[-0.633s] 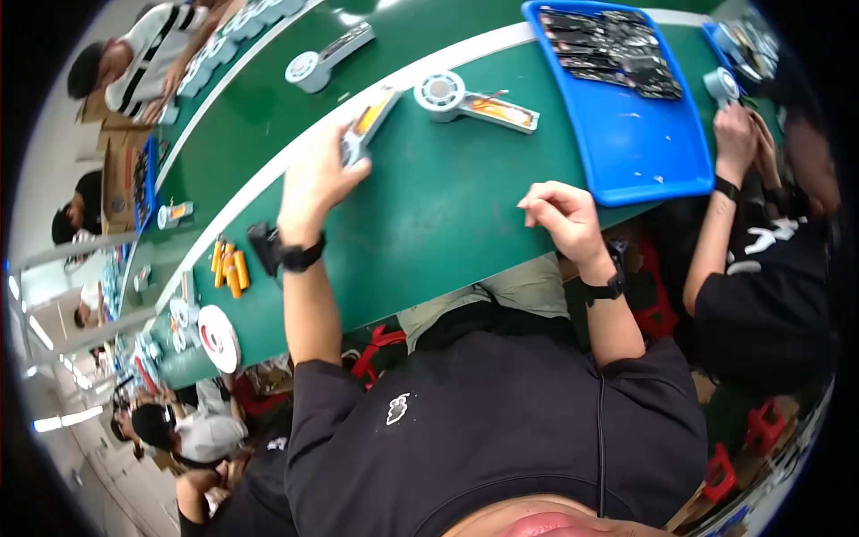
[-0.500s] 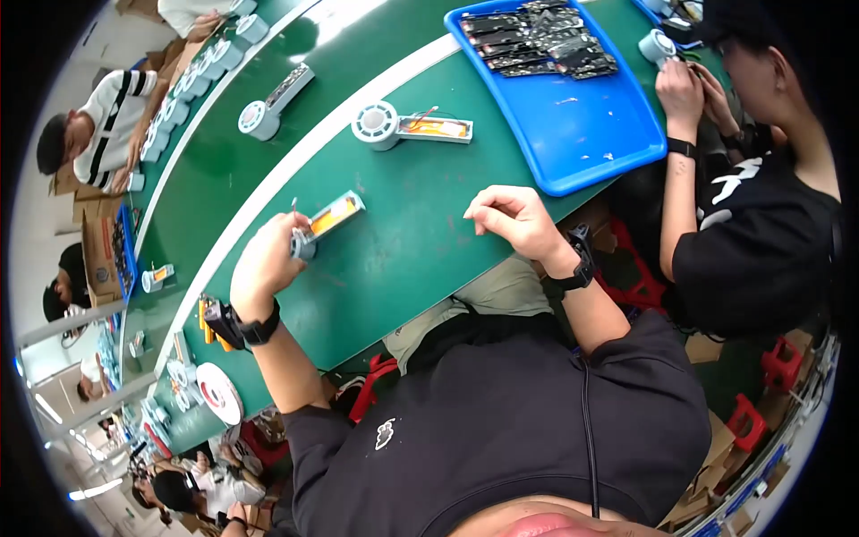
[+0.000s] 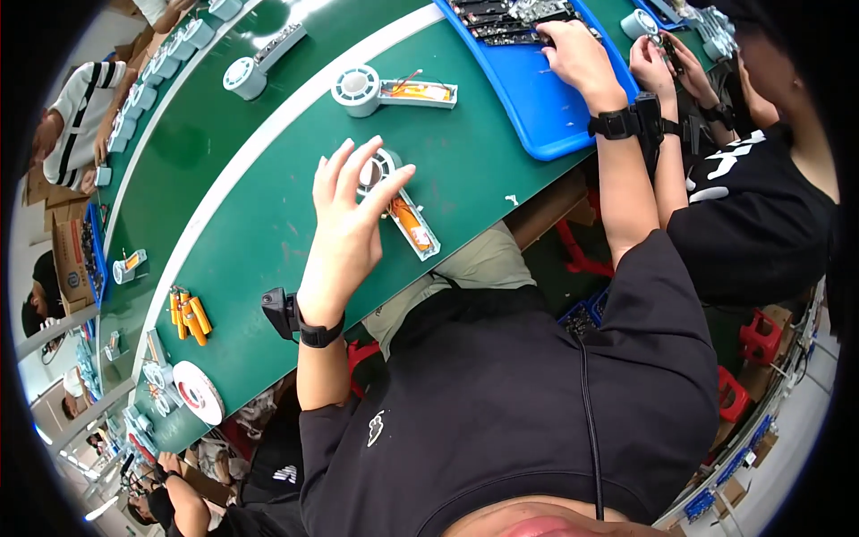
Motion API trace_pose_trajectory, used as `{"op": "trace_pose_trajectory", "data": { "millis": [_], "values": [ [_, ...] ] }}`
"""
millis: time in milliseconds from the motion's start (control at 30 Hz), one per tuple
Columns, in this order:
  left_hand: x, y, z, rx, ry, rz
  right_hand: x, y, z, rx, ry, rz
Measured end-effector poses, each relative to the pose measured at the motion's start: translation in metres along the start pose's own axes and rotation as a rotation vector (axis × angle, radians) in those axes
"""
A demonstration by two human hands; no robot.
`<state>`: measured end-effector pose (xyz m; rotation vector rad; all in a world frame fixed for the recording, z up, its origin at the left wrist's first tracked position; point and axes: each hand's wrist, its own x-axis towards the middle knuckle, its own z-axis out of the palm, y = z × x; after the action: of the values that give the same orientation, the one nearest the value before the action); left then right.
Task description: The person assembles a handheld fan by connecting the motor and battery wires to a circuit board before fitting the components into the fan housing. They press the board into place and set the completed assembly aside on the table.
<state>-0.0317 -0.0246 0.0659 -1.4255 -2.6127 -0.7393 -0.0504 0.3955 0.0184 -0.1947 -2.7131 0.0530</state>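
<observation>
My left hand (image 3: 344,228) is open, fingers spread over the round head of a light grey handheld fan (image 3: 413,229) lying on the green table. The fan's handle is an open shell with an orange battery and wires inside; my fingers partly hide its head. At the far right, my right hand (image 3: 583,61) reaches into a blue tray (image 3: 559,121). Its thumb and fingers close on the edge of a dark circuit board (image 3: 542,38) among several others. Farther back lies a second fan (image 3: 358,89) with its handle open, showing a battery and a red wire.
Another fan (image 3: 246,76) lies beyond the white strip. Orange batteries (image 3: 190,315) and a white reel (image 3: 198,392) are on the left. To my right, a co-worker's hands (image 3: 658,67) hold a fan part close to the tray. Red stools (image 3: 759,338) stand on the floor.
My right hand has moved from above the table's near edge to the boards in the tray. My left hand has let go of the near fan, which has shifted right and turned, handle toward me.
</observation>
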Motion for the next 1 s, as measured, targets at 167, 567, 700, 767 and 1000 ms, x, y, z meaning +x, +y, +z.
{"op": "trace_pose_trajectory", "data": {
  "millis": [167, 567, 700, 767, 1000],
  "values": [
    [-0.031, -0.01, 0.0, -0.177, 0.071, -0.111, -0.005, 0.02, 0.002, 0.072, -0.038, -0.029],
    [-0.027, 0.027, 0.015, -0.188, 0.544, -0.048, -0.089, -0.164, -0.092, 1.08, 0.246, -0.385],
    [-0.024, 0.025, 0.026, -0.247, 0.539, 0.144, -0.11, -0.207, -0.078, 1.449, -0.023, -0.257],
    [-0.037, 0.022, 0.024, -0.258, 0.493, -0.076, -0.114, -0.218, -0.068, 1.503, -0.075, -0.197],
    [-0.06, 0.008, 0.023, -0.437, 0.467, -0.439, -0.101, -0.19, -0.052, 1.147, -0.36, 0.016]
  ]
}}
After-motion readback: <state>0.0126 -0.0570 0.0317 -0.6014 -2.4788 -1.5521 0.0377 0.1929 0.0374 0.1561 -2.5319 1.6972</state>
